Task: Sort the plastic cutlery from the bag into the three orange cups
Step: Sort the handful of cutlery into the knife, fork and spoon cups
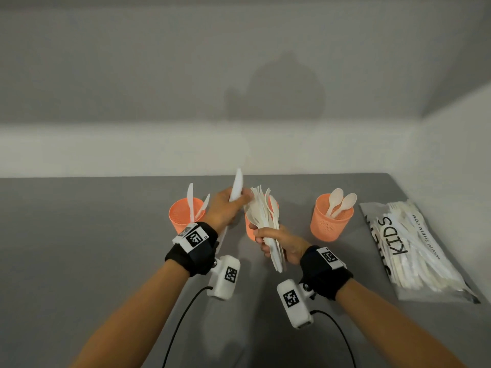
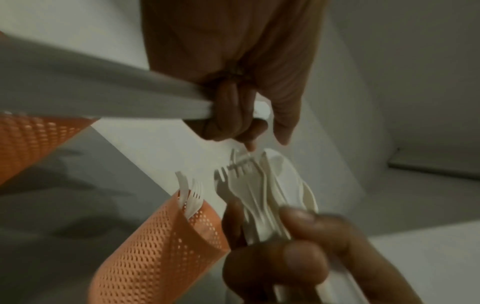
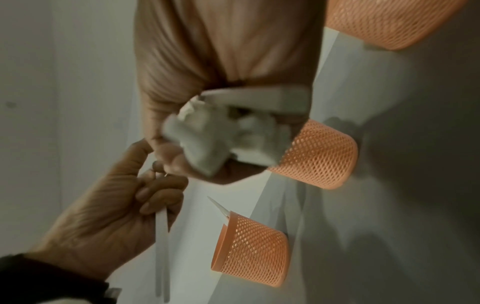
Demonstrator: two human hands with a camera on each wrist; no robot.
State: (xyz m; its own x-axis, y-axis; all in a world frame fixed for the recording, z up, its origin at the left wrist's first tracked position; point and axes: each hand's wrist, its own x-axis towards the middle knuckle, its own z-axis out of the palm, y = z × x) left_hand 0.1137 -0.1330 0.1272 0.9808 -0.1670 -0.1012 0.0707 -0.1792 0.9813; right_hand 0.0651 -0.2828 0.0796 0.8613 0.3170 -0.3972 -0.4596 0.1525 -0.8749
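Note:
Three orange mesh cups stand in a row on the grey table. The left cup (image 1: 186, 215) holds knives, the middle cup (image 2: 161, 246) holds forks (image 2: 191, 195), and the right cup (image 1: 332, 220) holds two spoons. My left hand (image 1: 237, 200) pinches a single white knife (image 1: 236, 185), blade up, between the left and middle cups. My right hand (image 1: 263, 240) grips a bundle of mixed white cutlery (image 1: 264, 216) upright in front of the middle cup. The left fingertips (image 2: 249, 131) sit just above the bundle's (image 2: 259, 195) fork tines.
The cutlery bag (image 1: 414, 251), printed KIDS and holding much white cutlery, lies flat at the right by the wall. White walls close the table's back and right side. Two camera cables trail off the near edge. Bare grey table (image 1: 79, 235) stretches to the left.

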